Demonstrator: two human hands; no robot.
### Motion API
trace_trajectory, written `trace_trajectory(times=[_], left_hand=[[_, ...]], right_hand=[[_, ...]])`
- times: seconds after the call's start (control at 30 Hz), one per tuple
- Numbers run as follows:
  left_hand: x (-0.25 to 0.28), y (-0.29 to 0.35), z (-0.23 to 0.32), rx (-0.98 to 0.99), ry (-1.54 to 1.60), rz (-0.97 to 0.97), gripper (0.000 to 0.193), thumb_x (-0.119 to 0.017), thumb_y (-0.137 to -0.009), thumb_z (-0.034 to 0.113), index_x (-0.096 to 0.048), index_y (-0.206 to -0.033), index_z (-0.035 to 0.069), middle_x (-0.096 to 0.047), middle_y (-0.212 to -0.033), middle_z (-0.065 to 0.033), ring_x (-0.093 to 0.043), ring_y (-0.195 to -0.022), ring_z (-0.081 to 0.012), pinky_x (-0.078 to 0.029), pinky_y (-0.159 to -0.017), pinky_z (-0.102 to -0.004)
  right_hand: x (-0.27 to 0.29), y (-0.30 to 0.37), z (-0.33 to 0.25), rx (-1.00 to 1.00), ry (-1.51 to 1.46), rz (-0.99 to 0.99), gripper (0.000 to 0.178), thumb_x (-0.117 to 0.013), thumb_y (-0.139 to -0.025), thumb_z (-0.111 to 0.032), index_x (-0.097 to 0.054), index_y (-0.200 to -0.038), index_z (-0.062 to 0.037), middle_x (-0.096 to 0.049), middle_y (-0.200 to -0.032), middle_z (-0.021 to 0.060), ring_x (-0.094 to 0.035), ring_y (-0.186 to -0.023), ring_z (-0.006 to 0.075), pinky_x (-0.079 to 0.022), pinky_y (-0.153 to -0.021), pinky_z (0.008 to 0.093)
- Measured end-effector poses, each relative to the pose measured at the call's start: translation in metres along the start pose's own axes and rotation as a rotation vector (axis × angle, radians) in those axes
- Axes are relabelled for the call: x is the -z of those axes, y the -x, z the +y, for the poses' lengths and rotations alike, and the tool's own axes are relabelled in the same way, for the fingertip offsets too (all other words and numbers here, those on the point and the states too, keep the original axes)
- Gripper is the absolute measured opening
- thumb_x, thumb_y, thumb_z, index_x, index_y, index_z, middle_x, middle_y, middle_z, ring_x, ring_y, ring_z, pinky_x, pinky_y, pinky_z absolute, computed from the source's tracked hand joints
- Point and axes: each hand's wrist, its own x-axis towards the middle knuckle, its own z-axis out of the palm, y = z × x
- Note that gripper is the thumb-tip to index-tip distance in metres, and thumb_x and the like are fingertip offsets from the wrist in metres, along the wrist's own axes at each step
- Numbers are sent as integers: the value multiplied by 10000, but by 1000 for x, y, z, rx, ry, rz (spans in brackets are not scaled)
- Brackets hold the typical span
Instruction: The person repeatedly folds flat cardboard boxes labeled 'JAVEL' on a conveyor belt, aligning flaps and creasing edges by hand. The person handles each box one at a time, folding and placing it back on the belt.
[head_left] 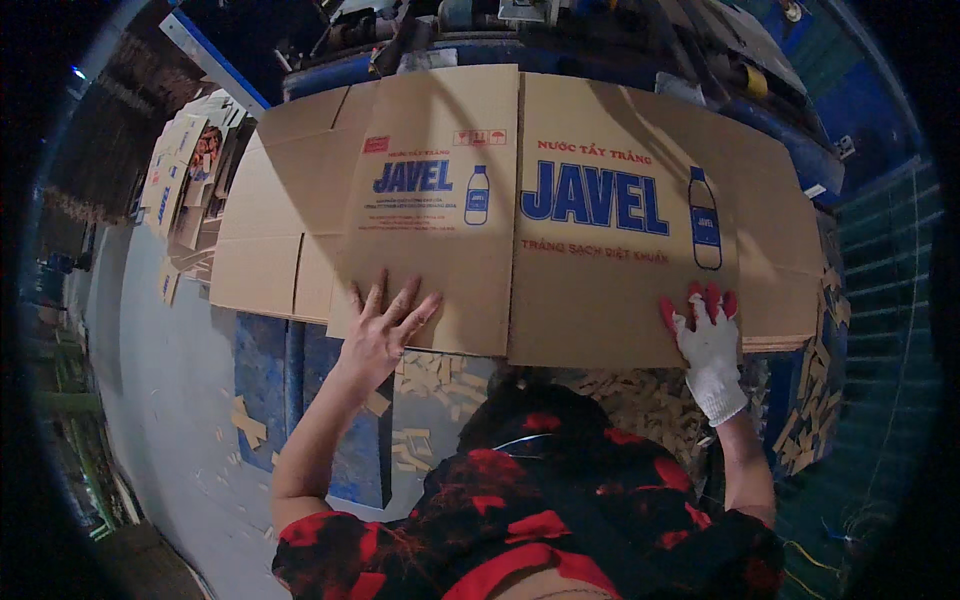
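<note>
A flat, unfolded cardboard box sheet [600, 300] with blue and red printing and bottle pictures lies in front of me. It rests over further plain cardboard sheets [270, 220] that stick out to the left and right. My left hand [385, 325] is bare and lies with spread fingers on the printed sheet's near left part. My right hand [708, 340], in a white knitted glove with red fingertips, rests on the sheet's near right part, fingers apart. Neither hand is wrapped round anything.
Behind the sheets stands a dark blue machine [450, 60]. Cardboard scraps [640, 400] litter the area below the near edge and the right side. A pile of cardboard pieces [190, 170] stands at the far left. A blue block [345, 440] is by my left forearm.
</note>
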Motion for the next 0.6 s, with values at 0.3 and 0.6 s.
trace_trajectory(times=[0.3, 0.6], left_hand=[[-9, -12, 0, 69, 117, 144, 560, -594, -796, 130, -502, -1332, 262, -449, -1408, -70, -376, -1285, -431, -239, -1018, -661], [-10, -73, -30, 118, 377, 391, 559, -537, -786, 73, -517, -1332, 191, -441, -1418, -103, -386, -1302, -406, -261, -1057, -580]], right_hand=[[-20, -2, 7, 97, 9, 252, 382, -660, -800, -339, -648, -1081, -81, -618, -1123, 187, -532, -1099, 439, -427, -938, 527], [9, -75, -6, 2, -81, 9, 432, -683, -714, -139, -606, -1132, -59, -548, -1248, 184, -525, -1127, 401, -457, -912, 476]])
